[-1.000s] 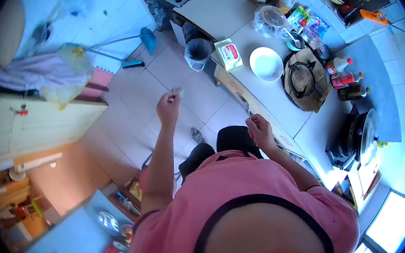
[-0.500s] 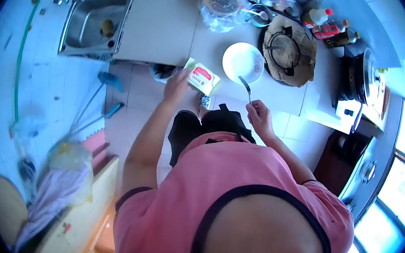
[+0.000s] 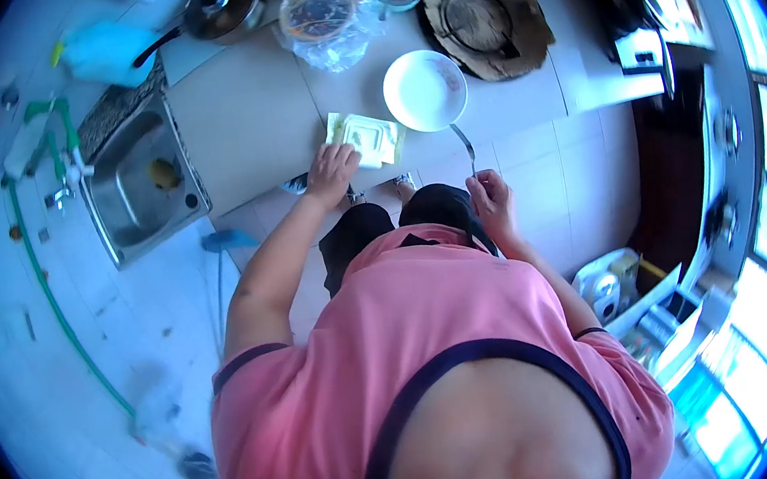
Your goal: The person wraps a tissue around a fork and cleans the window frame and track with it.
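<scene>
My left hand (image 3: pixel 333 174) is at the near left corner of a pale green and white package (image 3: pixel 371 141) on the counter edge, its fingers bent together over the corner. A white rectangular frame shows on the package's top. My right hand (image 3: pixel 491 198) is closed on the handle of a thin metal utensil (image 3: pixel 465 144), whose head points up toward a white bowl (image 3: pixel 425 91). Whether it is a fork or a spoon is hard to tell. The bowl stands on the counter, right of the package.
A steel sink (image 3: pixel 142 185) holding a yellowish item is at the left. Behind the package are a plastic-wrapped bowl (image 3: pixel 319 10) and a lidded pan (image 3: pixel 223 6). A burner (image 3: pixel 477 22) with brown covering lies behind the white bowl. The counter's front edge runs before my body.
My view has turned toward the counter and sink. My left hand has come from over the floor to the package, whose red label no longer shows. My right hand still holds the utensil.
</scene>
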The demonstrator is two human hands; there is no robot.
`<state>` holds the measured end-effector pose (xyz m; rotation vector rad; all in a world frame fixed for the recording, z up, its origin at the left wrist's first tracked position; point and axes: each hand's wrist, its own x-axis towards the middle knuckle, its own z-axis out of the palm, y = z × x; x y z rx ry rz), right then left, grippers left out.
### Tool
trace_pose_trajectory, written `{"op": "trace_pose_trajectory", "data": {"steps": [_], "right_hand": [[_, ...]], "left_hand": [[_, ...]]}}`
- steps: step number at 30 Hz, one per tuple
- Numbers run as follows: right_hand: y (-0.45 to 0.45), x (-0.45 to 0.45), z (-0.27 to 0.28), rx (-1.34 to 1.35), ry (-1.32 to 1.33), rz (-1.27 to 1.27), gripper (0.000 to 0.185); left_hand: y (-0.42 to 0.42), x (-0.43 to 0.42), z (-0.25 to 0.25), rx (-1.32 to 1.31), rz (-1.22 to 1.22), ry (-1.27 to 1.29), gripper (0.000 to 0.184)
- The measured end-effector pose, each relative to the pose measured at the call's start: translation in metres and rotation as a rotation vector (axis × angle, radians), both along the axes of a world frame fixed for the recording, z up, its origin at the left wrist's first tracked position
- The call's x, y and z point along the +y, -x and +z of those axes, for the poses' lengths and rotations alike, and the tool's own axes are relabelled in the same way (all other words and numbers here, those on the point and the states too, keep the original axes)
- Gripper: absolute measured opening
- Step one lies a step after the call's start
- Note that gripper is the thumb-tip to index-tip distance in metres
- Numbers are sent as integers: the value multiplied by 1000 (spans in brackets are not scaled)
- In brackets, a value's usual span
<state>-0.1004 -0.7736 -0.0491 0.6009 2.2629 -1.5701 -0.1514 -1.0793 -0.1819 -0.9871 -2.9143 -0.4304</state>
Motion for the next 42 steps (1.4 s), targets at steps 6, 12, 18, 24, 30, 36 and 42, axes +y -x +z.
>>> {"op": "trace_pose_trajectory", "data": {"steps": [6,12,18,24,30,36,42], "right_hand": [[-24,-32,-8,-8,37,-174,24],[-33,-47,-1,43,68,-316,18],[-43,-53,1,83,59,-408,15],[-48,-59,-1,87,53,-466,15],[-54,-57,-3,67,20,-473,26],[-56,-57,-14,157,-79,-476,29],[-60,-59,-6,139,-95,-486,30]], "left_hand": [[3,-8,11,-355,84,-208,24],[52,16,-11,-423,152,-120,20],[73,22,-6,-437,-12,72,15],[62,24,-35,-238,-103,-149,24],[68,29,-39,-249,100,-199,11],[75,37,-15,-453,253,-204,30],[78,20,-72,-436,9,-149,26]]}}
